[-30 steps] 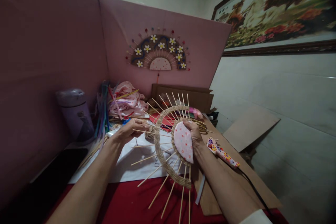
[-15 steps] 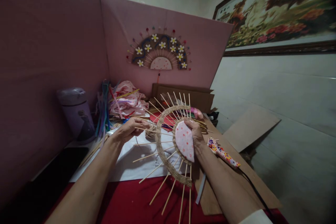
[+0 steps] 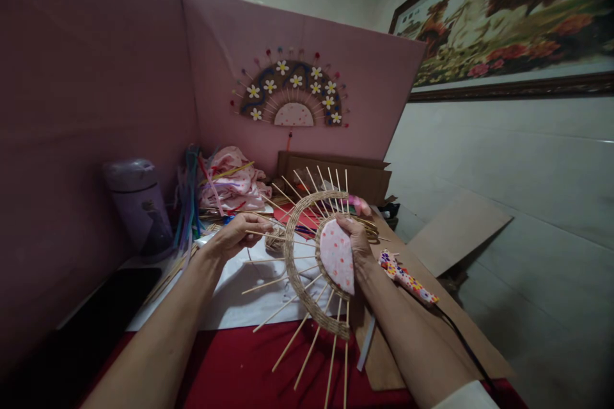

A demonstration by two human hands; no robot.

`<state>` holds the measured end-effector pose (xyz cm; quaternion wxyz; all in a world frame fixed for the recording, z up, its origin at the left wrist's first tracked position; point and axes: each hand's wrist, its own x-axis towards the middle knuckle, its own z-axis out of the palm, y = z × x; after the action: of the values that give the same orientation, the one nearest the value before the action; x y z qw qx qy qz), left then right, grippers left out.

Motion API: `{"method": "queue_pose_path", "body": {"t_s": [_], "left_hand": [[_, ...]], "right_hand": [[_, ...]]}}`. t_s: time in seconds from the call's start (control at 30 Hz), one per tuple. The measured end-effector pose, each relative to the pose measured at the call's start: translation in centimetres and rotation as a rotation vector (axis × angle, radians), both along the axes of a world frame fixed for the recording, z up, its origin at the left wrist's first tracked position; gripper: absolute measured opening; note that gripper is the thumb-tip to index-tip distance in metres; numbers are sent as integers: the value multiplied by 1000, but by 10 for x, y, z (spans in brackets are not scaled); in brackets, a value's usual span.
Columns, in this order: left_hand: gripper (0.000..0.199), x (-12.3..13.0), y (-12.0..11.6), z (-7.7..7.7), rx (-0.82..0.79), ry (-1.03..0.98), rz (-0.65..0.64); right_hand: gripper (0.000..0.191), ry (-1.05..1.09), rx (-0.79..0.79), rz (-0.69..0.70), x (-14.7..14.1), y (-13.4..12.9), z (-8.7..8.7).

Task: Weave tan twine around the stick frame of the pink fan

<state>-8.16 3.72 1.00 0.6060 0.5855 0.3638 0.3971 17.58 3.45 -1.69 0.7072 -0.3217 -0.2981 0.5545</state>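
A half-round fan frame of thin wooden sticks stands tilted on its side, with a band of brown twine woven through the sticks. Its inner half-circle is covered with pink dotted cloth. My right hand grips this cloth-covered centre, thumb on the front and fingers hidden behind. Left of the frame, my left hand is closed in a pinch beside the stick ends, apparently on a strand of twine, though the strand is hard to see. Just behind the sticks lies a ball of twine.
A flower-patterned glue gun with a black cord lies on a brown board at right. A purple tumbler stands left, near pipe cleaners and crumpled pink cloth. A finished flowered fan hangs on the pink partition.
Almost nothing differs. Both hands keep their hold at the same places, and the whole view has shifted very slightly.
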Motion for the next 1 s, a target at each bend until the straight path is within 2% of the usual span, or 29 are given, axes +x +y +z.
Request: {"method": "queue_pose_path", "body": {"t_s": [0.5, 1.0], "left_hand": [[19, 0, 0, -1, 14, -73, 5], [25, -7, 4, -3, 48, -136, 16]], "right_hand": [[23, -44, 30, -13, 11, 16, -16], [24, -119, 120, -96, 11, 18, -13]]}}
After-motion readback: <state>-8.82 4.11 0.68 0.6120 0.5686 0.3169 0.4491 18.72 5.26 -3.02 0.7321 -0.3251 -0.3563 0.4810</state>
